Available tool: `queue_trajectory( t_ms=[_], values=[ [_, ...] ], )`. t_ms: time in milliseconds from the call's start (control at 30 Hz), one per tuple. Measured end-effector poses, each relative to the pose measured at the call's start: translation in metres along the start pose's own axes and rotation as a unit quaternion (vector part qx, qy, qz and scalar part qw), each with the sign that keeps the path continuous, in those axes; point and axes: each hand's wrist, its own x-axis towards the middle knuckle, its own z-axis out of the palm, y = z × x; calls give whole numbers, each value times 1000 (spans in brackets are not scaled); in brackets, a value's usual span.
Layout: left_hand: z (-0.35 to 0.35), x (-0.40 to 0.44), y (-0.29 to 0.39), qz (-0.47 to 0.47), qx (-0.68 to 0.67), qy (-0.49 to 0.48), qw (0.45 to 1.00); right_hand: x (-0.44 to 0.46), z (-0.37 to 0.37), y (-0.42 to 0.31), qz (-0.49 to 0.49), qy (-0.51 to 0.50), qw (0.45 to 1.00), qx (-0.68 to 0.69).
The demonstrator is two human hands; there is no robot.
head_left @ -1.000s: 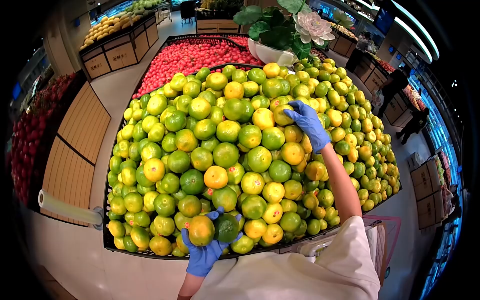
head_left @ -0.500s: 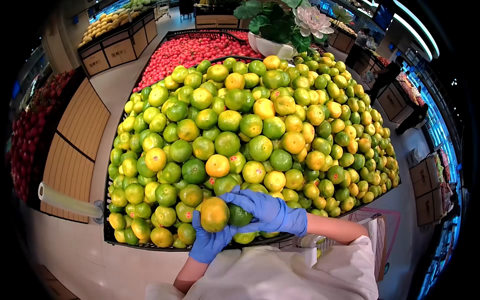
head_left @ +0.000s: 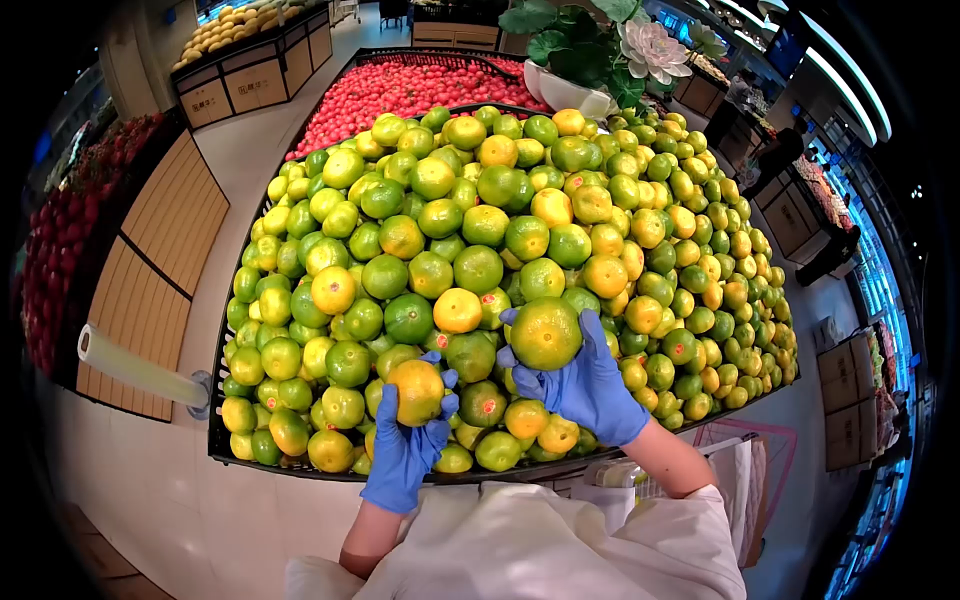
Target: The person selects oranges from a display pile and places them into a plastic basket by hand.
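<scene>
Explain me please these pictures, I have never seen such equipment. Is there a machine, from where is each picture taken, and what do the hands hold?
There is no robot here. A person works with their own two hands, in blue gloves. Every picture comes from one camera worn on the person's head, looking forward and down; the dark, round edge frames its view.

In front is a big heap of green and yellow-orange fruits in a stand with a black rim. Behind it lie many small red fruits, beside a white pot with a pale flower.

The left hand holds an orange-green fruit. The right hand holds a yellow-green fruit.
</scene>
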Motion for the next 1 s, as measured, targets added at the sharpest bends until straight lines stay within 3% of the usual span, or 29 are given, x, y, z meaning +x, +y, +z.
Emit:
queue_trajectory(
  t_ms=[67,167,233,267,300,333,367,567,633,667,700,767,800,833,900,1000],
  values=[
    [-1,-8,4,17,37,22,999,6,-13,1,50,-52,988,135],
    [-8,-25,17,52,132,65,988,5,-13,-4,-11,40,995,86],
    [-11,-36,25,84,174,61,979,3,-19,-10,1,26,997,68],
    [-13,-42,29,89,169,65,979,2,-25,-12,-63,79,986,-135],
    [-15,-47,32,102,154,72,980,1,-32,-14,-125,125,927,-332],
    [-17,-52,34,113,140,78,981,3,-49,-16,-133,119,930,-320],
    [-19,-55,35,116,137,81,980,-1,-59,-27,-71,105,951,-282],
    [-24,-60,33,126,161,95,974,24,-45,-23,-134,158,896,-392],
    [-22,-59,30,113,163,98,975,37,-52,-23,-89,149,850,-497],
    [-21,-59,28,99,166,100,976,46,-51,-20,-89,195,822,-528],
    [-19,-58,26,98,167,100,976,53,-53,-18,-89,196,822,-527],
    [-15,-58,23,83,212,97,969,66,-65,-16,-127,197,760,-606],
    [-17,-59,24,75,227,97,966,72,-67,-15,-143,220,605,-752],
    [-18,-60,24,77,227,97,966,71,-66,-14,-143,218,605,-752],
    [-16,-62,21,67,283,129,948,64,-59,-8,-177,240,486,-822],
    [-4,-61,17,86,343,139,925,63,-66,-4,-225,251,454,-825]
  ],
)
